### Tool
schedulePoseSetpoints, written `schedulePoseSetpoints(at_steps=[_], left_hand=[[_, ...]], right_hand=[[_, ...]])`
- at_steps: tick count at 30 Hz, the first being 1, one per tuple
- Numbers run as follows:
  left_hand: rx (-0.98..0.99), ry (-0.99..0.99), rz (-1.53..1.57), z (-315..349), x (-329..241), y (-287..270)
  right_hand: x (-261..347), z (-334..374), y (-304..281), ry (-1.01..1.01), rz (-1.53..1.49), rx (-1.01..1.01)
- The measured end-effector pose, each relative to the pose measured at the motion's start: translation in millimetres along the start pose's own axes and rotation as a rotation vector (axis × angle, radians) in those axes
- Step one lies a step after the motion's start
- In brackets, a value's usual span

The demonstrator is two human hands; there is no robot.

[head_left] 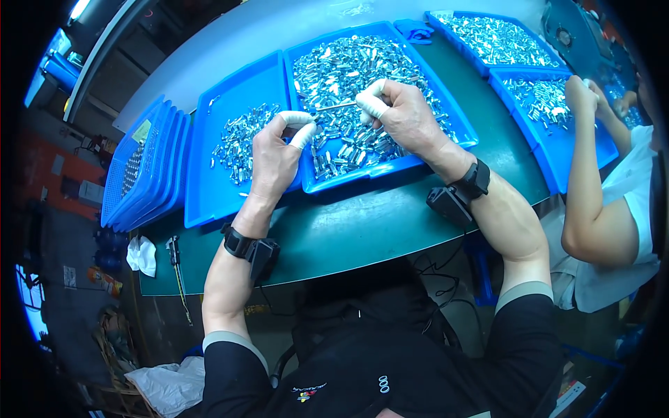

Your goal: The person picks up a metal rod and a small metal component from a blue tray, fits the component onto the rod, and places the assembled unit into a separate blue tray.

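The right hand [406,117] pinches a thin, straight, silvery rod [337,106]. Near its tip, the left hand [276,152] curls, its hold unclear.

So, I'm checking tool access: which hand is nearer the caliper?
Left. The left hand is beyond the caliper, rightward; the right hand is farther right, over the heaped tray.

Upper centre, a rectangular blue plastic tray [362,175] holds silvery metal pieces [348,66]; a second tray [258,83] adjoins its left; centre left, stacked blue plastic baskets [159,177]; green tabletop [327,240] beneath the trays.
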State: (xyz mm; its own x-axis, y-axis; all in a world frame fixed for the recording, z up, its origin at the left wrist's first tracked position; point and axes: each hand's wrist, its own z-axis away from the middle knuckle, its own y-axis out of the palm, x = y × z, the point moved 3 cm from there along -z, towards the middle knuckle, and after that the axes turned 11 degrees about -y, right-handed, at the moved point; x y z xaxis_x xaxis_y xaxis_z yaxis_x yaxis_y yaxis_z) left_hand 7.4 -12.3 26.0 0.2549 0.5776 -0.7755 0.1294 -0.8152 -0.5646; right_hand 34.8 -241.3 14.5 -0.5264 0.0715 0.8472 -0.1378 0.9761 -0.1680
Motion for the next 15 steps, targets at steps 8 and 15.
schedulePoseSetpoints(at_steps=[8,15], left_hand=[[-0.047,0.061,0.058,0.0,4.2,-0.9],[-0.076,0.077,0.047,1.7,3.7,-1.0]], right_hand=[[3.4,0.1,1.5,0.05,0.09,0.06],[-1.2,-0.2,0.7,0.063,-0.013,-0.003]])
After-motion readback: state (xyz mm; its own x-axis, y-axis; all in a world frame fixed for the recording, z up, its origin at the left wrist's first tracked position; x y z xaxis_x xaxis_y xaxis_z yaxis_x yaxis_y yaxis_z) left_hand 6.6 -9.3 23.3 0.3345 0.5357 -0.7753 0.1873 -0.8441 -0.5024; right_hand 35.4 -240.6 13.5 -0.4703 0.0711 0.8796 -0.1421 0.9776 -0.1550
